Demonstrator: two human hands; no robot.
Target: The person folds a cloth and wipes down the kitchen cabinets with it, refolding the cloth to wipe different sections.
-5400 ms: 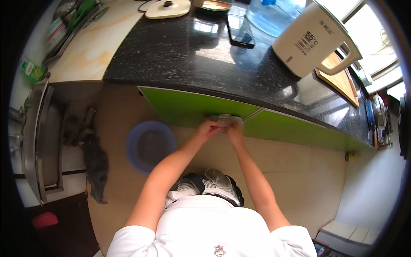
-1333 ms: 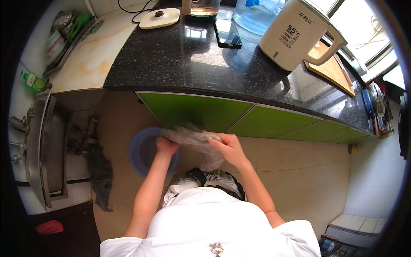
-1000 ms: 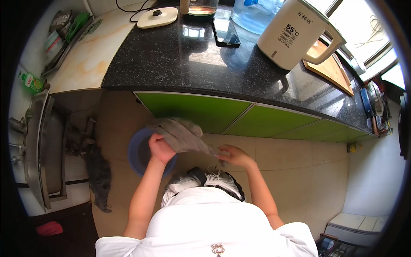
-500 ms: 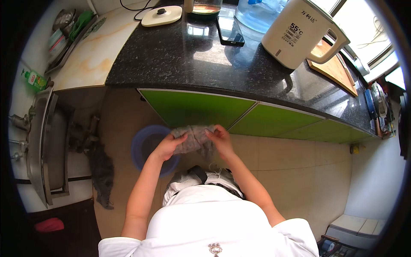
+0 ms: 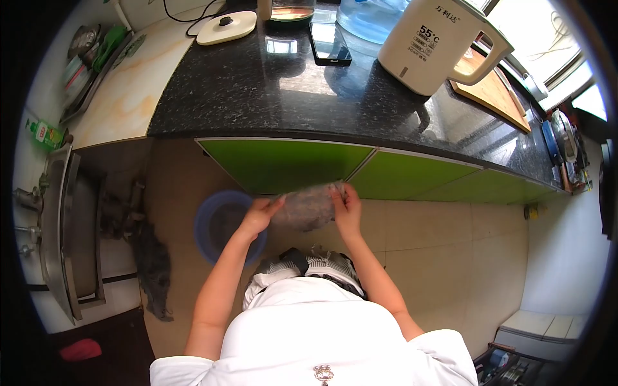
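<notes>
A thin grey cloth is stretched between my two hands in front of the green cabinet doors. My left hand pinches its left end, and my right hand grips the upper right corner. The cloth is a little smeared by motion and its lower edge hangs loose. Beneath and to the left of my left hand stands a blue basin on the floor; what is inside it looks dark and I cannot make it out.
Ahead runs a black countertop bearing a kettle, a phone, a blue water jug and a wooden board. A metal sink is at left, near a dark grey mop-like bundle.
My hands have moved apart and slightly right, spreading the cloth wider and flatter. My right hand is a little higher. The view has shifted slightly.
</notes>
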